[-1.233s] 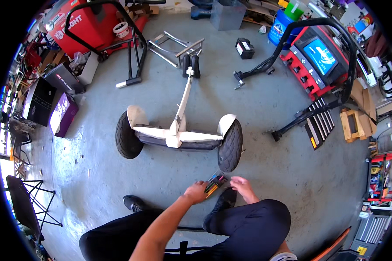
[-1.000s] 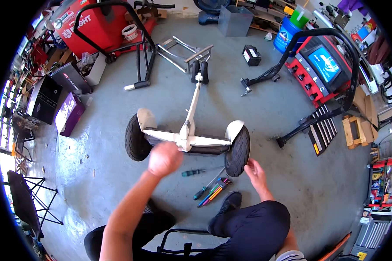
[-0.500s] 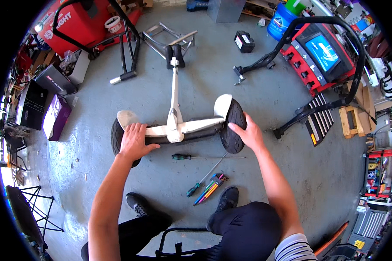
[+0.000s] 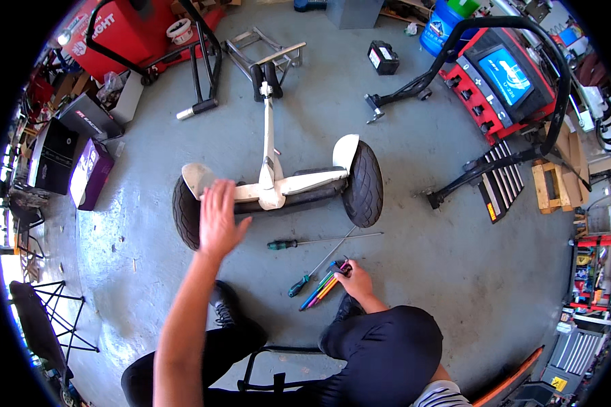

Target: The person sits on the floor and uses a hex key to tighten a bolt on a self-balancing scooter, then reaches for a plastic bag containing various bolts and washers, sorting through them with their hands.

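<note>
A white self-balancing scooter [image 4: 271, 188] with two black tyres lies on the grey floor before me, its steering post pointing away. My left hand [image 4: 220, 220] is by the left wheel [image 4: 185, 210], fingers stretched and thumb out, holding nothing; it overlaps the white footboard in view, and contact is hard to tell. Lower down, my right hand [image 4: 357, 281] pinches the holder end of a hex key set [image 4: 324, 288] with coloured keys, close to my right shoe. Beside the set lies a long screwdriver [image 4: 299, 285], its shaft crossing towards a second green-handled screwdriver [image 4: 282, 244].
Metal frames [image 4: 261, 57] stand beyond the scooter. A black battery-like box [image 4: 383, 57] sits at the far right, near a red machine [image 4: 499, 81] with a screen and black tube frame. Boxes [image 4: 93, 175] line the left side; a folding chair [image 4: 44, 325] stands nearer.
My right hand has left the right tyre and come down to the hex key set, closing on its holder. My left hand has shifted slightly right and raised its fingers from the left fender.
</note>
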The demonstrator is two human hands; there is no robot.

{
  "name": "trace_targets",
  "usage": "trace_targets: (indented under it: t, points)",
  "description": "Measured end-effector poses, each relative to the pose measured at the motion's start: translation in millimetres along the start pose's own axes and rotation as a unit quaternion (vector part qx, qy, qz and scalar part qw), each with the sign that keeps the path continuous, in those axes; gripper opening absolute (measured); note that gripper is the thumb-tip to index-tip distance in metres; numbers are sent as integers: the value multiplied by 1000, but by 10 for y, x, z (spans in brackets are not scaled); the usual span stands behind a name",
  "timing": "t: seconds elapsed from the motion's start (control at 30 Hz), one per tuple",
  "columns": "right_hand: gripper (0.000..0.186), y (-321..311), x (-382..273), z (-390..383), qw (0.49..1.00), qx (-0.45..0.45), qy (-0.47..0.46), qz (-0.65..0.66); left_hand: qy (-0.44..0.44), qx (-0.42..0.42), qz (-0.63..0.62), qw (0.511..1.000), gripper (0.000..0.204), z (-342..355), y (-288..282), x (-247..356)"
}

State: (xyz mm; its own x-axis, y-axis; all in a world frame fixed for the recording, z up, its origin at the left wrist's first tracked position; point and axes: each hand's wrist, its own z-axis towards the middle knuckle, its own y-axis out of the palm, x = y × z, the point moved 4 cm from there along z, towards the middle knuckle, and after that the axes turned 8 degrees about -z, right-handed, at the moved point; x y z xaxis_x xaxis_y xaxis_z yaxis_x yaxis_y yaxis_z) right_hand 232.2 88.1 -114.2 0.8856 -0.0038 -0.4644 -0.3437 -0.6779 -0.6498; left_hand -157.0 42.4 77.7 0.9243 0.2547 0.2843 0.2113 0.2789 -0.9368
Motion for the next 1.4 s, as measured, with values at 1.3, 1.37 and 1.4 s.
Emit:
trace_targets:
  t: [1.3, 1.37, 1.4]
  points:
    - [49, -604, -759, -327, 927, -26, -192, 321, -292, -48, -707, 642, 45, -1601, 1511, 1842]
    - [53, -610, -834, -389, 914, -40, -199, 351, -340, -74, -749, 564, 49, -1594, 1478, 1844]
    - [55, -641, -821, -395, 927, -33, -189, 321, -375, -98, -768, 510, 54, -1583, 1427, 1873]
